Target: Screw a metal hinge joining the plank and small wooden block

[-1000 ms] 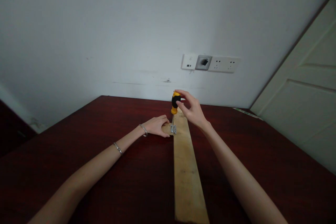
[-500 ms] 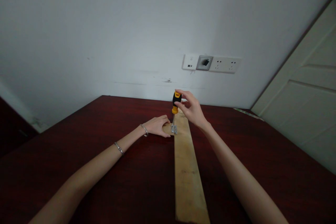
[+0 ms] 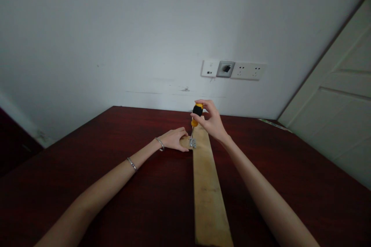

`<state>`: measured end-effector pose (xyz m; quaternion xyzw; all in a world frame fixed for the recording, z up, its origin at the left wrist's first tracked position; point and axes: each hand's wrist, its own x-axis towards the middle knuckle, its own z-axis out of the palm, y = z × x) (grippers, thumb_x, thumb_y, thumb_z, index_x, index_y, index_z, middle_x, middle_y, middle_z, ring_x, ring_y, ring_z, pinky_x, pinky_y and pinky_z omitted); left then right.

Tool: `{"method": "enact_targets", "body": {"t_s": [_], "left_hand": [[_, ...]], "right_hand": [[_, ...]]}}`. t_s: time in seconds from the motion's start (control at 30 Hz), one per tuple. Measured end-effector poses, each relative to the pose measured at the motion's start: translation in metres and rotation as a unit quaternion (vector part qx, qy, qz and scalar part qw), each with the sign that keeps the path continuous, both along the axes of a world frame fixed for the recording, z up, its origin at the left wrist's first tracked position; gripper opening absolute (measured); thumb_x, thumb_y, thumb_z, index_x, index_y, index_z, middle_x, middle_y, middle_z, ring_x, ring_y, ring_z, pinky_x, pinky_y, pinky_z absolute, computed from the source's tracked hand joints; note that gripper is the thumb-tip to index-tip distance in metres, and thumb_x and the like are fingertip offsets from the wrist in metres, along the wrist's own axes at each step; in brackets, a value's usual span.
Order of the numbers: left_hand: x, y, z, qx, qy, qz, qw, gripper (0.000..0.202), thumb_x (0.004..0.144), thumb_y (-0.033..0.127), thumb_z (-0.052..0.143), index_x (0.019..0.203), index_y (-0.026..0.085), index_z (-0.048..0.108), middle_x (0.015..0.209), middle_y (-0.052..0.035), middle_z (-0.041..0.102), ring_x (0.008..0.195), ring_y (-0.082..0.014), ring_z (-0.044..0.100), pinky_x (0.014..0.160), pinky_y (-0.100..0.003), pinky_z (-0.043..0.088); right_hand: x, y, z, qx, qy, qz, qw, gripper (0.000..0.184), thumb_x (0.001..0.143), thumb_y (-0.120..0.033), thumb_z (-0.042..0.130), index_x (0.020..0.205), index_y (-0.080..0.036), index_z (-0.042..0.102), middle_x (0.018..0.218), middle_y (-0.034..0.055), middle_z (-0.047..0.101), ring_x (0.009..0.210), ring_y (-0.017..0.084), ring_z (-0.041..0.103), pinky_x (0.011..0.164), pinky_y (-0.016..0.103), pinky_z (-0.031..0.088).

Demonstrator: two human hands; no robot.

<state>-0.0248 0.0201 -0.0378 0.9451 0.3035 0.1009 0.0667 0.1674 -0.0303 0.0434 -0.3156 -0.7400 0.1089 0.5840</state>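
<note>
Fingers of the right hand (image 3: 211, 122) pinch the screwdriver (image 3: 196, 115); left hand (image 3: 173, 139) presses flat beside the hinge (image 3: 192, 143).

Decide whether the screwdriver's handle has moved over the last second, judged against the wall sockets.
Yes, slightly: the screwdriver handle has tilted rightward, toward the wall sockets, while its tip stays at the metal hinge.

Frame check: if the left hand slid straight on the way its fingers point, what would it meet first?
Probably the small silver metal hinge under the yellow-and-black screwdriver gripped by the right hand; the left hand lies just beside it, depth unclear.
</note>
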Motion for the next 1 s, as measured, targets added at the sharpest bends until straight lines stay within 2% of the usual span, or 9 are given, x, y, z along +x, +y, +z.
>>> {"method": "enact_targets", "body": {"t_s": [0.1,0.17,0.3,0.43,0.7,1.0], "left_hand": [[0.0004,-0.0005,0.0008,0.0,0.001,0.002,1.0,0.061,0.063,0.06,0.068,0.106,0.019,0.055,0.1,-0.0045,0.052,0.088,-0.0213,0.056,0.074,-0.03,0.044],[0.0007,-0.001,0.0016,0.001,0.002,0.001,1.0,0.061,0.063,0.06,0.068,0.106,0.018,0.055,0.099,-0.0047,0.052,0.087,-0.021,0.056,0.074,-0.029,0.044],[0.0006,-0.0013,0.0021,0.007,0.008,-0.001,1.0,0.061,0.064,0.061,0.067,0.106,0.018,0.055,0.1,-0.0049,0.052,0.087,-0.021,0.055,0.073,-0.029,0.044],[0.0006,-0.0013,0.0017,0.012,0.009,0.001,1.0,0.063,0.064,0.061,0.067,0.106,0.017,0.055,0.099,-0.0049,0.051,0.086,-0.021,0.055,0.073,-0.03,0.044],[0.0004,-0.0014,0.0013,0.007,0.007,0.005,1.0,0.063,0.063,0.061,0.067,0.108,0.018,0.054,0.101,-0.0049,0.052,0.086,-0.0208,0.056,0.074,-0.03,0.045],[0.0006,0.0006,0.0002,0.011,0.006,-0.003,1.0,0.061,0.064,0.061,0.067,0.106,0.018,0.055,0.099,-0.0051,0.051,0.087,-0.0208,0.055,0.074,-0.03,0.044]], "right_hand": [[0.0014,0.0008,-0.0012,-0.034,0.008,0.048,0.998,0.044,0.082,-0.024,0.056,0.124,-0.032,0.05,0.126,0.005,0.052,0.109,0.021,0.053,0.087,0.04,0.051],[0.0025,0.0025,-0.0017,-0.051,0.015,0.07,0.996,0.047,0.083,-0.023,0.053,0.129,-0.032,0.047,0.13,0.0052,0.05,0.11,0.021,0.054,0.087,0.04,0.051],[0.0008,0.0068,-0.0043,-0.032,0.032,0.029,0.999,0.049,0.078,-0.028,0.062,0.125,-0.03,0.049,0.128,0.0067,0.05,0.103,0.021,0.056,0.073,0.034,0.056],[-0.0026,0.006,-0.0062,-0.002,0.023,-0.005,1.0,0.046,0.074,-0.033,0.067,0.117,-0.029,0.052,0.121,0.0073,0.051,0.097,0.021,0.056,0.061,0.029,0.055],[-0.0017,-0.0012,-0.0033,-0.023,-0.014,0.051,0.998,0.052,0.079,-0.017,0.054,0.128,-0.031,0.042,0.122,0.0061,0.05,0.087,0.016,0.059,0.07,0.033,0.055],[-0.0015,0.0054,-0.0077,0.004,-0.018,0.014,1.0,0.052,0.08,-0.021,0.056,0.129,-0.032,0.044,0.129,0.0061,0.047,0.092,0.017,0.055,0.067,0.031,0.056]]}}
